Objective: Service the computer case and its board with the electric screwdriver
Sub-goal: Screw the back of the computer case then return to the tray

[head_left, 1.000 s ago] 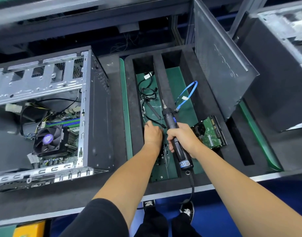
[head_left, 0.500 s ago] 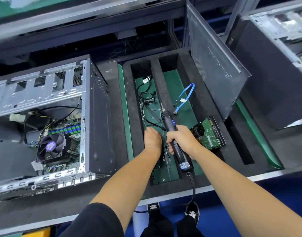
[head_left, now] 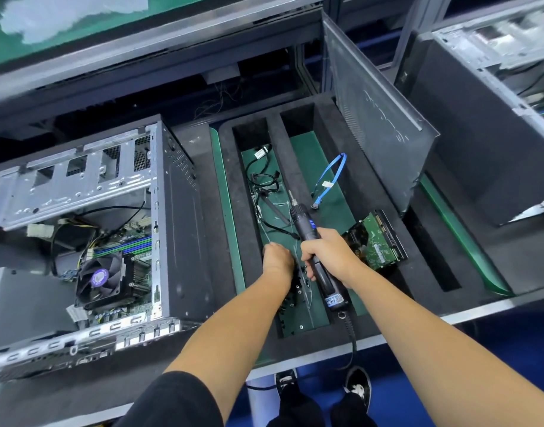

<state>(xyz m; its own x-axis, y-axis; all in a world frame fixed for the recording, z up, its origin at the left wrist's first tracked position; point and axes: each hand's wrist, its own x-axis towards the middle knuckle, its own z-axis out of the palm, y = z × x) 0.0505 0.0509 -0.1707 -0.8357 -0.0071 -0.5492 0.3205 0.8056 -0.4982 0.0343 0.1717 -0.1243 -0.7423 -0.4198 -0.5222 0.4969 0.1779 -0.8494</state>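
While right hand (head_left: pixel 327 252) grips electric screwdriver (head_left: pixel 307 232), left hand (head_left: pixel 276 257), grip unclear, reaches inside tray slot (head_left: pixel 264 211)

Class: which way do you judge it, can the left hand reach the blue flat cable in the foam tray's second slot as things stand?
Probably yes: the left hand is in the neighbouring slot, and the blue flat cable lies uncovered beyond the low foam divider.

1. The left hand (head_left: pixel 276 257) reaches into a tray slot; its fingers curl under the knuckles, so what they touch cannot be told.
2. Small dark parts (head_left: pixel 296 291) just beside those fingers are too small to name.
3. The right fingers (head_left: pixel 307 251) cover the middle of the screwdriver (head_left: pixel 304 221).
4. The case (head_left: pixel 89 241) is cut off by the left edge.
5. The label (head_left: pixel 334 302) on the screwdriver, behind the fingers, is unreadable.
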